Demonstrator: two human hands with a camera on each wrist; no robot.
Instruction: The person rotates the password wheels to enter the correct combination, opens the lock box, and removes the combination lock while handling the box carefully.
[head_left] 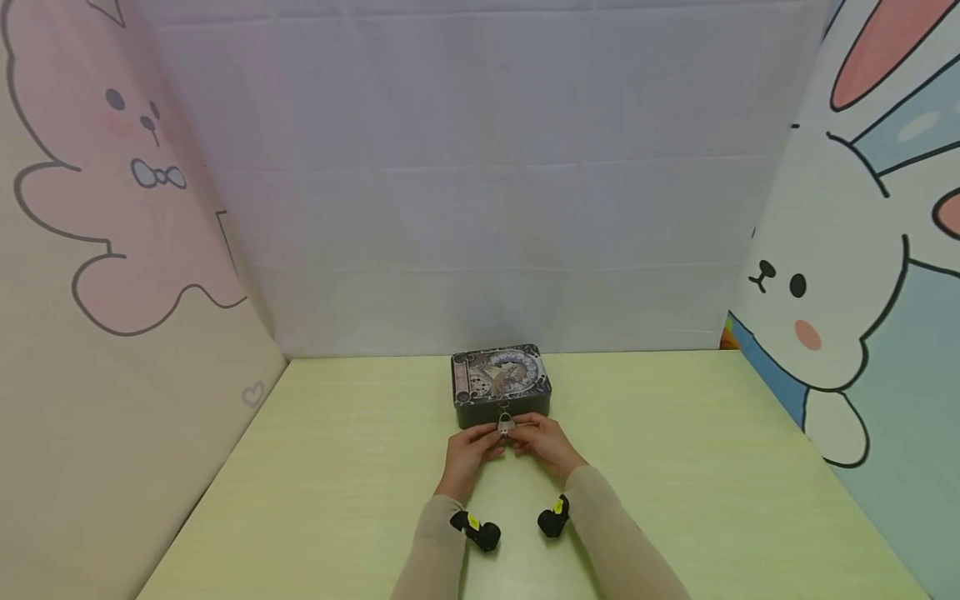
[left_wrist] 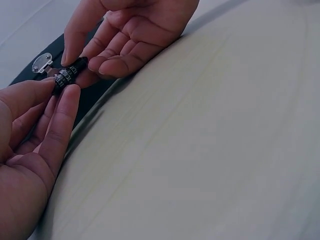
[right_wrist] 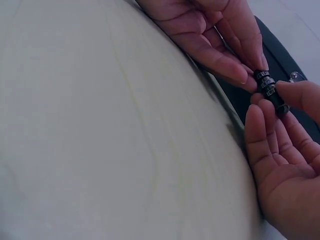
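A dark tin box [head_left: 501,377] with an ornate printed lid stands at the far middle of the table, lid down. At its front hangs a small black combination padlock [left_wrist: 69,75] with rows of white characters on its dials, by the silver hasp [left_wrist: 42,63]. My left hand [head_left: 465,457] pinches one end of the padlock between thumb and fingertips. From the other side, my right hand [head_left: 551,446] holds the opposite end, thumb on the dials in the right wrist view. The fingers hide part of the padlock [right_wrist: 268,89].
The pale yellow-green table [head_left: 360,467] meets a white cloth backdrop [head_left: 480,183] just behind the box. Printed side panels flank it, a pink figure [head_left: 150,217] at left and a white rabbit [head_left: 825,275] at right. Black wrist cameras [head_left: 487,536] sit on both sleeves.
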